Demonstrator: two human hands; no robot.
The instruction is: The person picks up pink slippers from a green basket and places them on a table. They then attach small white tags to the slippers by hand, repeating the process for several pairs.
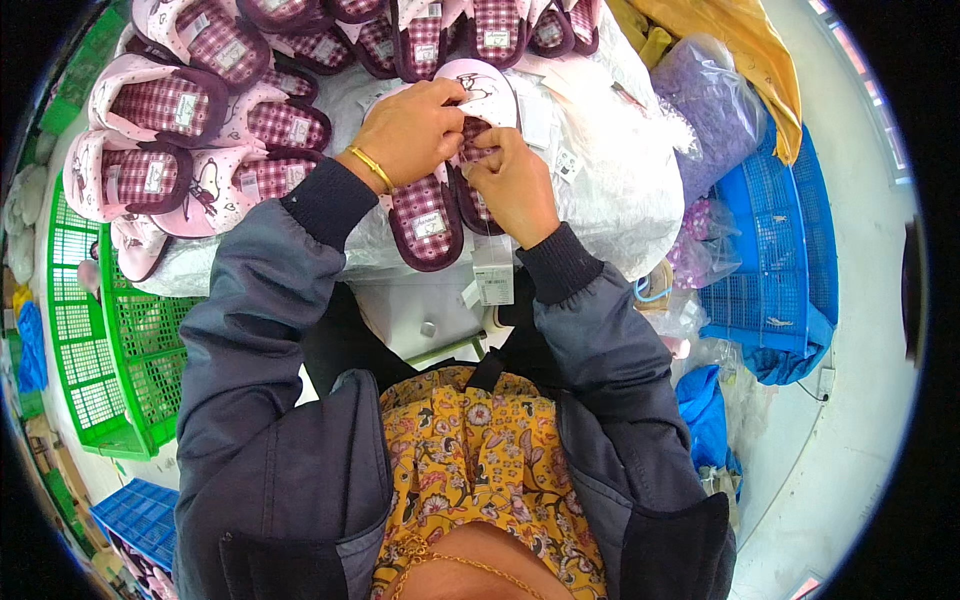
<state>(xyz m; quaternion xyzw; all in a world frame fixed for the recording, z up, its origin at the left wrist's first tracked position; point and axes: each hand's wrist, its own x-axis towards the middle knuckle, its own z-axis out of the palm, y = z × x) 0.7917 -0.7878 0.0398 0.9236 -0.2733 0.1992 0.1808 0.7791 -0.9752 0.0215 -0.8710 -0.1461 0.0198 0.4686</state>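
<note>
A pair of pink slippers with plum plaid insoles lies in front of me, toes away from me. One slipper [427,222] shows its heel below my wrist; the other slipper [482,88] shows its printed pink upper. My left hand [415,128] is closed, its fingertips pinching at the opening of that upper. Close beside it, my right hand [515,182] is closed in a pinch above the plaid insole; what its fingertips hold is too small to make out. A white paper tag [493,280] hangs below the slippers, over the table's near edge.
Several matching slippers [165,105] are heaped at the left and far side of the plastic-covered table [620,210]. Green crates [140,340] stand at the left, a blue basket [765,260] at the right. A bag of purple material [705,110] sits beside a yellow cloth [745,40].
</note>
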